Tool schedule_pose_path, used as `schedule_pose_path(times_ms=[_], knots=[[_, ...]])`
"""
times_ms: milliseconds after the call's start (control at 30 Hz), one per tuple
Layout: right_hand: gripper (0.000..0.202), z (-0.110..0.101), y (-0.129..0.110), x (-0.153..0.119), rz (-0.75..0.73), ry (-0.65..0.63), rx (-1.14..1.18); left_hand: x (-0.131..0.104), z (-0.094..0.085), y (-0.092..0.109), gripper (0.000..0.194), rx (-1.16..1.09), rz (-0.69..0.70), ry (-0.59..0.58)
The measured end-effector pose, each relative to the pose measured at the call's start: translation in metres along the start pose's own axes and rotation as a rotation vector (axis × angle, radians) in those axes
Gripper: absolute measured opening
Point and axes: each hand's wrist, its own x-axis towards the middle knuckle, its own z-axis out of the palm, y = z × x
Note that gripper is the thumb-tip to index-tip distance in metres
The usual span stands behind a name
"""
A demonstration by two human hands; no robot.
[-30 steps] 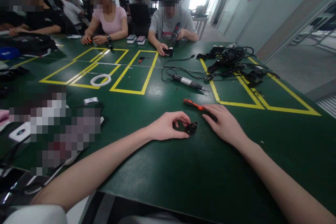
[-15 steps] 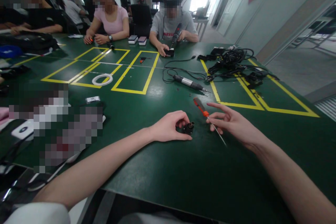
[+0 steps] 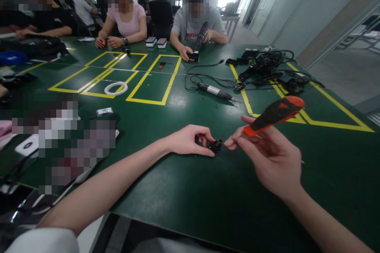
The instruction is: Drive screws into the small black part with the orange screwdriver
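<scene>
My left hand (image 3: 190, 140) rests low over the green table, its thumb and fingers closed round a small round black part (image 3: 215, 148). A short metal tube sticks up from that part. To the right, my right hand (image 3: 276, 160) grips a screwdriver (image 3: 274, 114) with a red and black handle. The handle slants up and to the right; fingers hide most of its shaft. The right fingertips are close beside the black part, with a small gap visible between them.
An electric screwdriver (image 3: 216, 92) with a cable lies ahead. Tangled black cables (image 3: 267, 69) are at the back right. A white ring (image 3: 116, 88) lies on yellow-taped table markings. Across the table, a person in grey (image 3: 191, 27) holds a power tool.
My right hand has turned the screwdriver, so its handle now points up-right instead of up-left. The fingertips have come nearer the black part. My left hand has barely moved.
</scene>
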Motion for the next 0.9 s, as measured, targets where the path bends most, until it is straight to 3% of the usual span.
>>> schedule_pose_path(times_ms=[433,600,900], knots=[[0.037,0.0,0.006,-0.005,-0.049,-0.011,-0.17,0.001,-0.002,-0.003,0.027,-0.011,0.017,-0.041],[0.031,0.005,0.006,-0.005,-0.041,0.08,-0.102,0.002,-0.007,0.0,0.029,-0.046,-0.029,-0.075],[0.026,0.002,0.002,-0.003,0.0,0.036,-0.134,0.004,-0.007,-0.002,0.031,-0.096,-0.068,-0.079]])
